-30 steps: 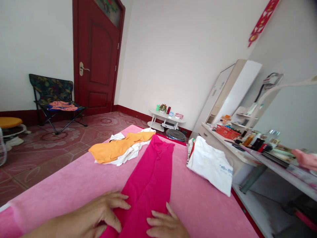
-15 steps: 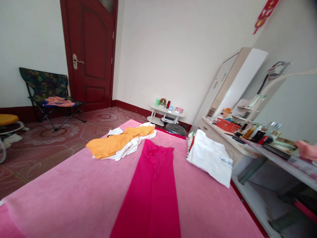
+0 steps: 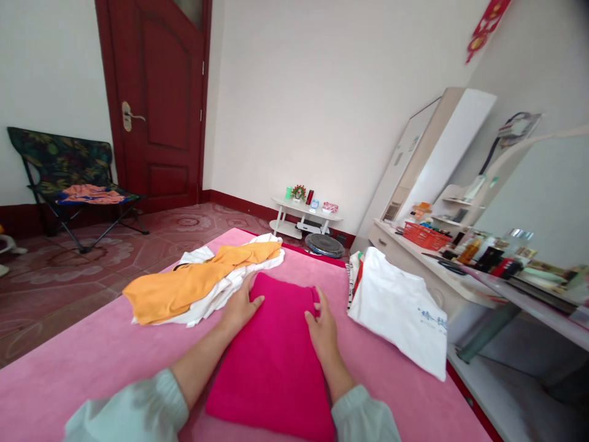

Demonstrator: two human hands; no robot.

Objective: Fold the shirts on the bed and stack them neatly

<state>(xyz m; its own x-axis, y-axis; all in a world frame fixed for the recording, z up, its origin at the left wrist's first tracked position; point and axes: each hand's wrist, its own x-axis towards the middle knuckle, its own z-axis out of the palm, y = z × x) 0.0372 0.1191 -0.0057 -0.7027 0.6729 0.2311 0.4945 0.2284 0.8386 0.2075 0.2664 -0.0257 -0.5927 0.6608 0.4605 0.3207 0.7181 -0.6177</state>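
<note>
A magenta garment (image 3: 273,350) lies folded into a short rectangle on the pink bed cover (image 3: 105,356). My left hand (image 3: 240,305) rests flat on its far left corner, fingers spread and thumb out. My right hand (image 3: 322,324) lies on its far right edge, fingers extended along the fold. Both arms wear pale green sleeves. Just beyond the left hand sits an orange garment (image 3: 184,284) over a white one (image 3: 230,283). A folded white shirt (image 3: 400,307) with blue print lies to the right of my right hand.
A dark red door (image 3: 156,104) and a folding chair (image 3: 69,178) with orange cloth stand at the left. A small white table (image 3: 306,216) stands by the far wall. A white dresser (image 3: 427,258) with a red basket and bottles runs along the right side.
The long magenta garment is now folded in half, its near end brought to the far end. Both hands, out of view half a second ago, now press its far edge.
</note>
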